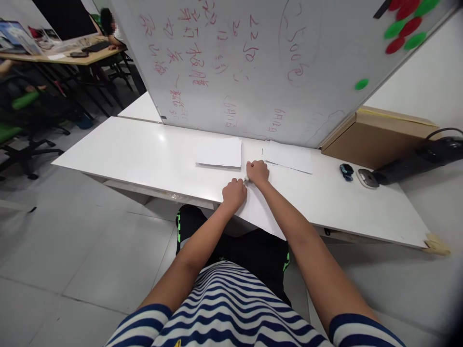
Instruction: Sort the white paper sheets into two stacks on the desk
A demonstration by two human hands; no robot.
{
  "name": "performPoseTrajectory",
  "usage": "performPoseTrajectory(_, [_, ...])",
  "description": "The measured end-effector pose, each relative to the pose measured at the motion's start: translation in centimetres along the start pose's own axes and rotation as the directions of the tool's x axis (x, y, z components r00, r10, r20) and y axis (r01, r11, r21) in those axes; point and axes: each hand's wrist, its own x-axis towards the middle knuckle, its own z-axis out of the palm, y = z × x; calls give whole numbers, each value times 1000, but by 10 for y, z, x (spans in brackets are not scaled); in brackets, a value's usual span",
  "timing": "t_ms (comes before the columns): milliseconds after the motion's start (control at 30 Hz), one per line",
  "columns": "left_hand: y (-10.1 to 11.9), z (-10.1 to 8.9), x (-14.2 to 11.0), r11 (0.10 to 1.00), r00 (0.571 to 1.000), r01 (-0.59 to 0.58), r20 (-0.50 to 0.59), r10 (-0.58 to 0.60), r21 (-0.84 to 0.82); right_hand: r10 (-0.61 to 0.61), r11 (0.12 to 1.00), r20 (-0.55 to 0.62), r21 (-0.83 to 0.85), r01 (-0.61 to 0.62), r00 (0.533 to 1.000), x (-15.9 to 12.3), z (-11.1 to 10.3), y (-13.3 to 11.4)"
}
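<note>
My left hand [234, 195] is closed, its knuckles up, at the near edge of the white table, beside the left edge of a white sheet of paper [263, 217]. That sheet hangs over the table's front edge toward my lap. My right hand [258, 172] is curled closed at the sheet's far end. Between the two hands shows a small pale object [247, 180], too small and covered to name. Behind my left hand lies a stack of white paper [220, 152]. Beyond my right hand are more loose white sheets [289, 156], slightly fanned.
A whiteboard [231, 62] with red writing stands along the back of the white table [144, 149]. On the right are a cardboard box [376, 137], a black cylindrical object [419, 161], a computer mouse [368, 178] and a small dark blue item [346, 171]. A person sits at a far-left desk.
</note>
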Motion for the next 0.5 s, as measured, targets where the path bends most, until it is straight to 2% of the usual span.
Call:
performPoseTrajectory(167, [-12, 2, -2, 994, 988, -96, -116, 101, 44, 3, 1000, -8, 4, -3, 1000, 1, 2, 4])
performPoseTrajectory(333, [-24, 4, 1, 990, 990, -101, -111, 90, -99, -5, 999, -12, 32, 5, 1000, 5, 5, 6])
performPoseTrajectory(400, [-27, 2, 3, 978, 991, -108, -102, 91, -176, -3, 995, 2, 103, 3, 1000, 5, 2, 6])
performPoseTrajectory(500, [-34, -3, 2, 944, 987, -153, -96, 130, -293, 0, 942, -31, 335, 11, 1000, -9, -10, 12])
